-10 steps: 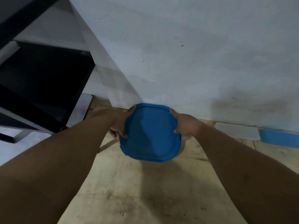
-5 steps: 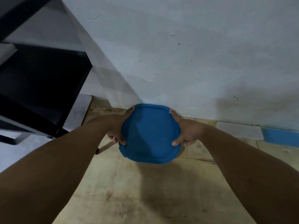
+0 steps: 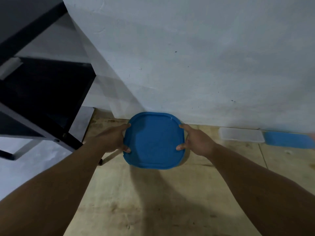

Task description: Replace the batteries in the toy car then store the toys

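The blue lid now lies flatter and closer to the wall than a second ago. Left hand and right hand grip its side edges, thumbs on top, probably pressing it shut for storing.

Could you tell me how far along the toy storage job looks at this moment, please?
Apparently done: the blue lid covers its container, and no toys or batteries are in view. In hand: the left hand and right hand grip the lid's edges by the wall. Left: confirming the seal; the contents are hidden.
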